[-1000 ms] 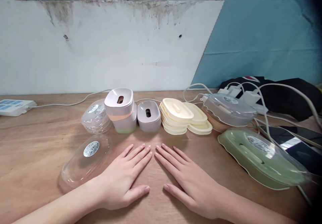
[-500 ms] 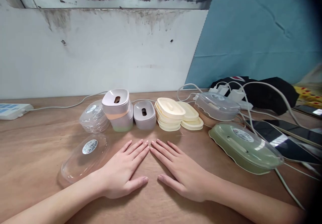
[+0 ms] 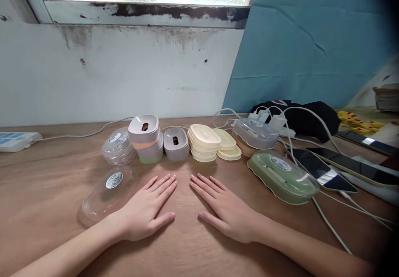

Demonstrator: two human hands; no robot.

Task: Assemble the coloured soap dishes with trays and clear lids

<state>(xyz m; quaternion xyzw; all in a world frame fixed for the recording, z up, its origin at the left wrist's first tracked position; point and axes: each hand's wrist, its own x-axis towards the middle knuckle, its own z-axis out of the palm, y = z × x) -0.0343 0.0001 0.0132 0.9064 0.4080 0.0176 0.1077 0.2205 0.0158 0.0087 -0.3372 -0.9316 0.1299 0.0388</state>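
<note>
My left hand (image 3: 146, 208) lies palm down on the wooden table (image 3: 187, 252), fingers stretched out and holding nothing. Flat beside it on the left is a clear plastic lid (image 3: 99, 200) with a round label. My right hand (image 3: 226, 210) rests the same way, open, apart from the left. Beyond the hands stand a stack of pale purple containers (image 3: 145, 138) with slotted tops and a single purple container (image 3: 176, 146). To their right are stacked cream lids (image 3: 204, 140) and a smaller pile of cream lids (image 3: 229, 144). Stacked clear lids (image 3: 117, 148) sit at the left.
On the right are a green box with a clear cover (image 3: 282, 177), another clear-covered box (image 3: 255, 133), plugged-in chargers (image 3: 276, 121), trailing white cables and several phones (image 3: 324, 171). A black cloth item (image 3: 314, 119) lies behind. A white power strip (image 3: 18, 140) is at far left.
My hands have drawn apart, widening the gap between their fingertips. The view has tilted up and shifted right, showing more of the window. The containers and lids stay in place on the table.
</note>
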